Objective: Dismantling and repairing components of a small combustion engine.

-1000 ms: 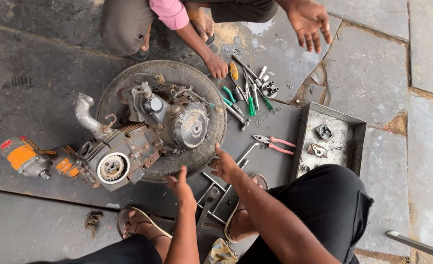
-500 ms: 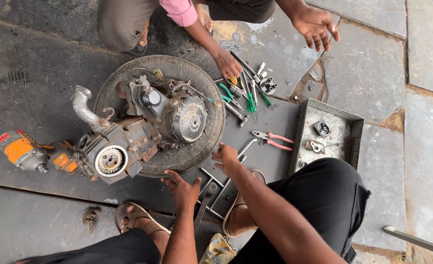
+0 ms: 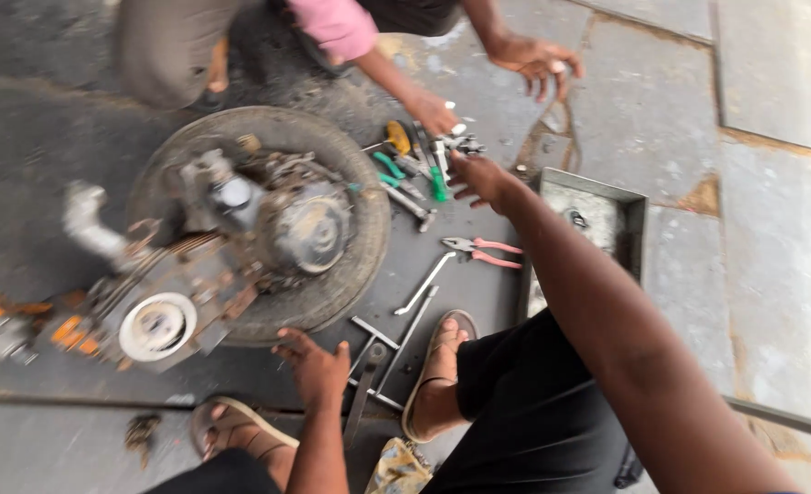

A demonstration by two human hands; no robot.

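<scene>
Green-handled tools (image 3: 414,169) lie under open right hand (image 3: 480,178); left hand (image 3: 318,366) empty

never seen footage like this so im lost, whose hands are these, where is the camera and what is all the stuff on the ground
The camera sits on a person's head and looks down, so the two arms coming up from the bottom edge are that person's own. The right hand stretches empty and open towards a heap of green-handled hand tools. The left hand, also empty, hovers by a worn black tyre that carries a greasy metal engine. On the dark ground sheet lie red-handled pliers, a bent steel rod and a grey metal tray with small parts. The hands at the top belong to a second person in a pink sleeve.
</scene>
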